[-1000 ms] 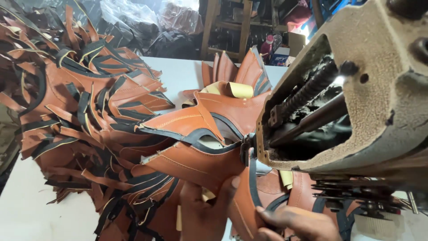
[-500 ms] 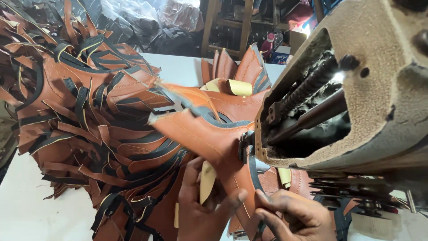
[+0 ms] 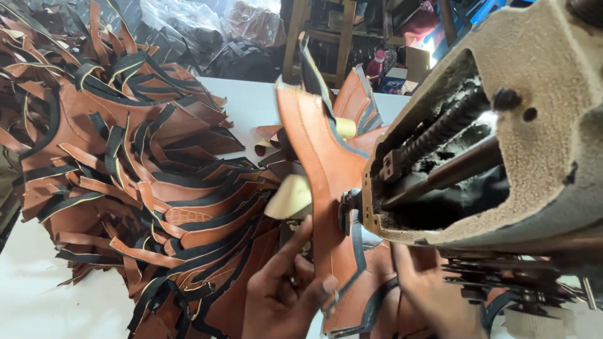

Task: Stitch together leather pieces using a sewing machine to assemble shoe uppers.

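Now, head view, one line each:
Left hand (image 3: 282,295): at 6 o'clock, fingers and thumb pinching the lower edge of the brown leather piece (image 3: 323,157).
Right hand (image 3: 427,295): at 5 o'clock, blurred, pressed on the piece's lower right; whether it grips, I cannot tell.
Leather piece: stands upright at centre, against the sewing machine (image 3: 502,138) at 3 o'clock.
Change: half a second ago the piece lay flat over the heap; it has swung up on edge, so it is being turned at the machine's foot.
Pile of cut pieces (image 3: 125,176): at 9 o'clock on the white surface (image 3: 38,295).
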